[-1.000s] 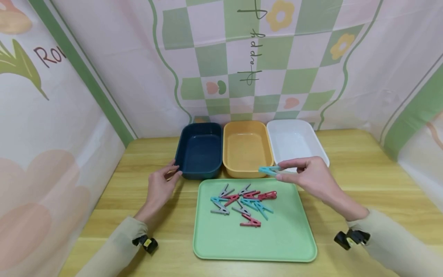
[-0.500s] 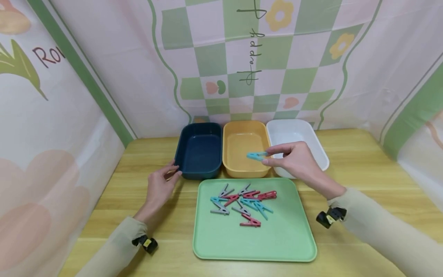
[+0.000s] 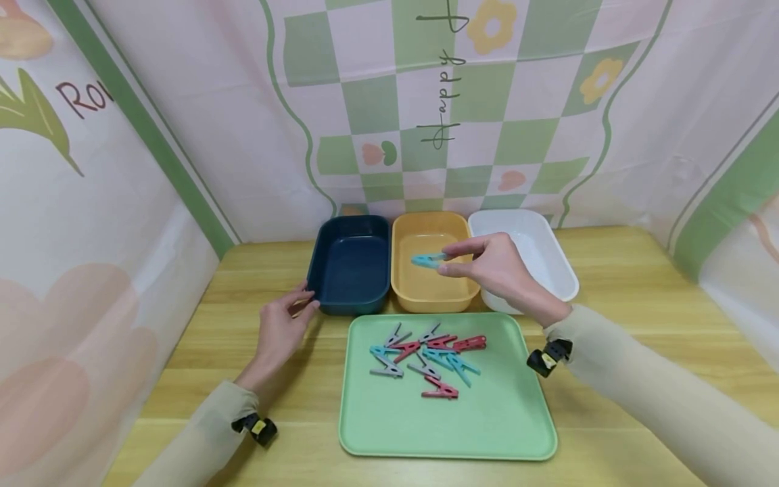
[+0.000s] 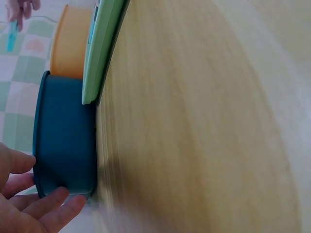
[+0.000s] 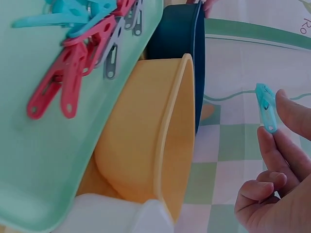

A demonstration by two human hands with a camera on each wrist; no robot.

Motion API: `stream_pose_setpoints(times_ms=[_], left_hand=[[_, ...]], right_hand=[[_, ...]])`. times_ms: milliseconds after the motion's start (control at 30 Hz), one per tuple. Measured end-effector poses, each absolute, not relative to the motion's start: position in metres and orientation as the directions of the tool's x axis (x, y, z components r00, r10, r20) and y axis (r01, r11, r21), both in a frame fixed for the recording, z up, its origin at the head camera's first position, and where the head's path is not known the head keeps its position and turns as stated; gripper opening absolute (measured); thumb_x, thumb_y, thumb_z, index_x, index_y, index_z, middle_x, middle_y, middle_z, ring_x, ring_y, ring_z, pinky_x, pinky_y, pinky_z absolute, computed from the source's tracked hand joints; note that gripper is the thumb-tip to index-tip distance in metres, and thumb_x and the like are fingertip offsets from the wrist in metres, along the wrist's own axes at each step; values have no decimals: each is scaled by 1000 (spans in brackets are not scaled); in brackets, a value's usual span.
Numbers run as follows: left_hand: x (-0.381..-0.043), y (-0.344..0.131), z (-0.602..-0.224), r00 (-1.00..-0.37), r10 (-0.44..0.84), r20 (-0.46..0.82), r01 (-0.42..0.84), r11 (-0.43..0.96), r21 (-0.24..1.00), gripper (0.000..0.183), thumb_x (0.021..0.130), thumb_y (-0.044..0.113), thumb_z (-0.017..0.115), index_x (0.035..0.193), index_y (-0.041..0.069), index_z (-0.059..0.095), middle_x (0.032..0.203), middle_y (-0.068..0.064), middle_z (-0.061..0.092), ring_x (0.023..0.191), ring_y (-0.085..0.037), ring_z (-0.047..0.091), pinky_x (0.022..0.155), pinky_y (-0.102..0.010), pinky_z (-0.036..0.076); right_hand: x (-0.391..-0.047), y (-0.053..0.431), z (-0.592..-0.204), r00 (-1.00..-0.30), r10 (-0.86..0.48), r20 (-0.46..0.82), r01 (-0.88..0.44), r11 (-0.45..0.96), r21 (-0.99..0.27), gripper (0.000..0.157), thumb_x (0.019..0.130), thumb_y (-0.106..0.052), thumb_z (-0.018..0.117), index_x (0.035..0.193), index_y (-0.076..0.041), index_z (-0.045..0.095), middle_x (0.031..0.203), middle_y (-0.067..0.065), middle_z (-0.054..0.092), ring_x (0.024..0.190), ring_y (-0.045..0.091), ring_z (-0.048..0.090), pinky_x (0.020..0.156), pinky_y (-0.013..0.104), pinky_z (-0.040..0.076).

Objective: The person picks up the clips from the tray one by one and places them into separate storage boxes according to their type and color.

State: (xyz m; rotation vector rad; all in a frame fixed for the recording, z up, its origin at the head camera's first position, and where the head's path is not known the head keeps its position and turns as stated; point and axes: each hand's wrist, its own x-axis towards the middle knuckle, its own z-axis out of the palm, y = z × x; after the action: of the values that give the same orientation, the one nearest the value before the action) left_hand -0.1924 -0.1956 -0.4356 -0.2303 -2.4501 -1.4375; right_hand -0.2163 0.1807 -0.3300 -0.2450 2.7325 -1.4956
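My right hand (image 3: 496, 267) pinches a light blue clothespin (image 3: 428, 260) between thumb and fingertips, above the yellow bin (image 3: 435, 301). In the right wrist view the clothespin (image 5: 266, 108) sits at the fingertips, with the other fingers curled below. My left hand (image 3: 282, 328) rests at the near left corner of the navy bin (image 3: 353, 304). In the left wrist view its relaxed fingers (image 4: 54, 206) touch the outside of the navy bin (image 4: 65, 136) around that corner. Several red, grey and light blue clothespins (image 3: 439, 388) lie in a loose cluster on the green tray (image 3: 450, 433).
The white bin (image 3: 550, 267) stands right of the yellow one, partly behind my right hand. All three bins form a row along the back of the wooden table (image 3: 621, 270), against a patterned curtain (image 3: 420, 101). The tray lies close before them.
My right hand has moved left and toward the back with the light blue clothespin, from the front of the white bin to over the yellow bin. The left hand stays in place.
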Motion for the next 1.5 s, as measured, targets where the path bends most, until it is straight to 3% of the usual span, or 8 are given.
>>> stream_pose_setpoints(times_ms=[300, 700, 867, 1067, 1500], left_hand=[[-192, -195, -435, -944, -9, 330, 285, 485, 827, 25, 98, -2, 72, 122, -9, 72, 147, -22, 58, 119, -34, 69, 89, -28, 60], [-192, -196, -436, -941, -14, 338, 287, 496, 820, 24, 98, -2, 73, 121, -9, 73, 145, -22, 60, 119, -34, 69, 89, -29, 60], [-192, -196, -435, -942, -13, 336, 285, 502, 816, 24, 98, -1, 73, 122, -9, 73, 146, -21, 59, 118, -33, 70, 89, -29, 60], [-193, -196, -435, -939, -8, 343, 292, 506, 811, 25, 99, -1, 73, 122, -8, 73, 146, -20, 59, 117, -33, 70, 90, -31, 60], [-193, -196, -435, -941, 0, 340, 291, 514, 807, 25, 99, -1, 73, 123, -7, 73, 147, -21, 58, 119, -33, 69, 90, -32, 60]], right_hand=[[-237, 161, -334, -986, -150, 75, -142, 507, -850, 36, 86, -28, 91, 114, -8, 82, 109, 7, 79, 95, 25, 62, 71, 34, 48], [-256, 131, -338, -977, -184, 109, -184, 465, -866, 31, 84, -22, 92, 109, -6, 83, 104, 6, 80, 112, 32, 66, 83, 40, 54], [-261, 118, -339, -976, -189, 109, -191, 500, -845, 28, 83, -26, 93, 104, -10, 84, 102, 3, 80, 108, 27, 66, 84, 41, 52], [-263, 103, -337, -977, -201, 65, -165, 535, -829, 32, 84, -31, 93, 110, -15, 84, 109, -1, 78, 108, 22, 65, 88, 42, 56], [-276, 72, -349, -970, -227, 85, -197, 534, -822, 29, 85, -26, 92, 109, -12, 83, 108, 2, 78, 101, 22, 66, 86, 38, 58]])
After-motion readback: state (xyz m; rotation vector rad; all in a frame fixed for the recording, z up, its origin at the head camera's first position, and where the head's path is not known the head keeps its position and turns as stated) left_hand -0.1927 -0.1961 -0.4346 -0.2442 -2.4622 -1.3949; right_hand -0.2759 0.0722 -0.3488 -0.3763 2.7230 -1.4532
